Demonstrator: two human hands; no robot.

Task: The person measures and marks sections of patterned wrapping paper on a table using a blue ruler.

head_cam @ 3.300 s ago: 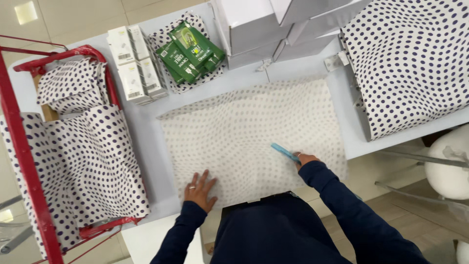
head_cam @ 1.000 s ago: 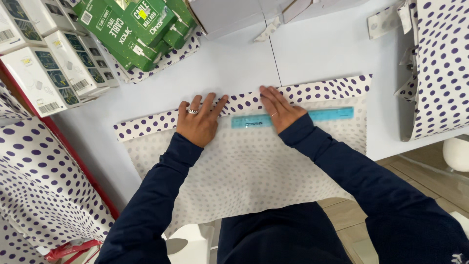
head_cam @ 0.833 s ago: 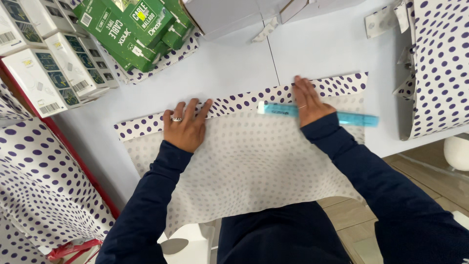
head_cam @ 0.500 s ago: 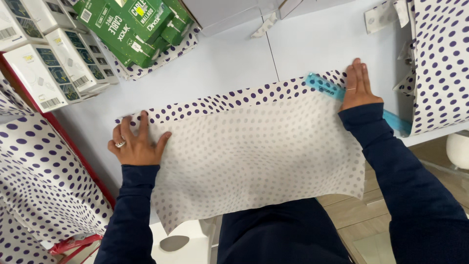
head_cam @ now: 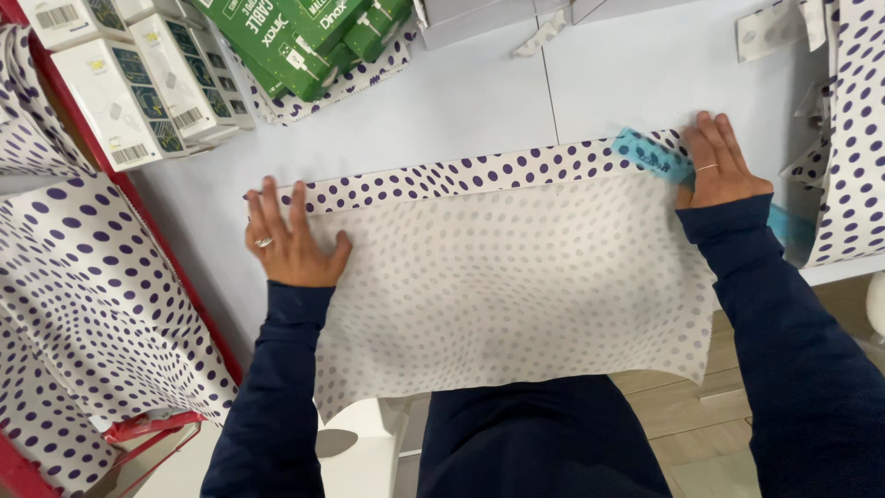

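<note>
A sheet of dotted wrapping paper (head_cam: 516, 277) lies pale side up on the white table (head_cam: 479, 101), its far edge folded over into a strip of purple dots (head_cam: 461, 175). My left hand (head_cam: 288, 238) lies flat on the sheet's left end, fingers spread, a ring on one finger. At the right end of the fold my right hand (head_cam: 721, 164) presses a turquoise ruler (head_cam: 656, 155) onto the paper; the ruler runs under the hand and its other end shows beyond my sleeve.
Green boxes (head_cam: 304, 37) and white boxes (head_cam: 129, 74) lie at the back left. A red cart (head_cam: 138, 231) full of dotted paper stands to the left. More dotted paper (head_cam: 853, 129) is piled at the right edge. The sheet's near edge overhangs the table.
Both hands have slid outward along the folded strip, left hand to the left end, right hand with the ruler to the right end. Earlier still, the sheet lay unfolded.
</note>
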